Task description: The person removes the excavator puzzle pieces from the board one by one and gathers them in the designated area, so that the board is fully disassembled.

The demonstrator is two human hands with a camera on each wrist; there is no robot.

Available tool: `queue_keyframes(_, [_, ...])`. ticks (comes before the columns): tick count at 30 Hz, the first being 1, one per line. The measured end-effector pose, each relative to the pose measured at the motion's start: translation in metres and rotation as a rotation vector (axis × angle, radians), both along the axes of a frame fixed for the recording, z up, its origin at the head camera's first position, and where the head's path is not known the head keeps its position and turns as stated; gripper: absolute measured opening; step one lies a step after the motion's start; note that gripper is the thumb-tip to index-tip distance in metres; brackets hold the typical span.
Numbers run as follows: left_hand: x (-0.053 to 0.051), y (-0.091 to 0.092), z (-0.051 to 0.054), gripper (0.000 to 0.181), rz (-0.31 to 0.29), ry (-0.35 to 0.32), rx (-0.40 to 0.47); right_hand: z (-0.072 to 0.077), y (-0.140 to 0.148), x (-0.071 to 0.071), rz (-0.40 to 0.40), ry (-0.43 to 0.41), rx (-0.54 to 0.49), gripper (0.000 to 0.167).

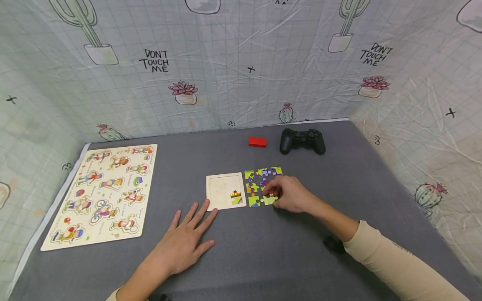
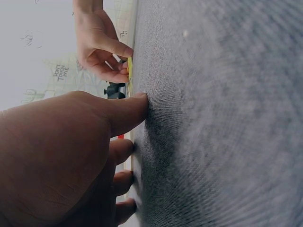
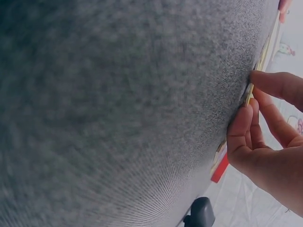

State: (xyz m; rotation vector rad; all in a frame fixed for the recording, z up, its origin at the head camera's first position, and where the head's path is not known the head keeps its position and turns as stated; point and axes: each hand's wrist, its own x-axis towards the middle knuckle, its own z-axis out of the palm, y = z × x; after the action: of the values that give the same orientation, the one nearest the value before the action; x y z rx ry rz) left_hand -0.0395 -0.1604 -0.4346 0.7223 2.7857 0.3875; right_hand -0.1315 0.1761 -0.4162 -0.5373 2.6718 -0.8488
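Note:
A square wooden puzzle tray (image 1: 219, 186) lies on the grey table, with a colourful jigsaw piece (image 1: 236, 197) in its lower right corner. My left hand (image 1: 184, 242) rests with fingers spread, its fingertips at the tray's near left edge. Several loose jigsaw pieces (image 1: 254, 201) lie in rows just right of the tray. Over their near right corner, my right hand (image 1: 291, 194) pinches a green-edged jigsaw piece (image 1: 269, 201) between thumb and fingers. Seen edge-on in the right wrist view, that piece (image 3: 248, 94) is close to the table surface. My right fingers hide part of the pieces.
At the left lies a large wooden picture board (image 1: 148, 200). A red block (image 1: 257, 142) and a black game controller (image 1: 302, 141) sit behind the pieces. A small dark object (image 1: 334, 244) is under my right forearm. Printed cloth (image 1: 226, 62) hangs around the table.

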Motion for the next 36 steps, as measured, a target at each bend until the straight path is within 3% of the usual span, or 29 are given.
queue_keyframes(18, [0.001,-0.001,0.001,0.074,-0.004,0.017,0.005,0.002,-0.002,-0.002,-0.002,-0.044,0.020,0.033])
queue_keyframes(36, [0.001,0.000,0.001,0.074,0.001,0.003,0.006,0.008,-0.018,-0.006,0.060,-0.036,-0.049,0.033])
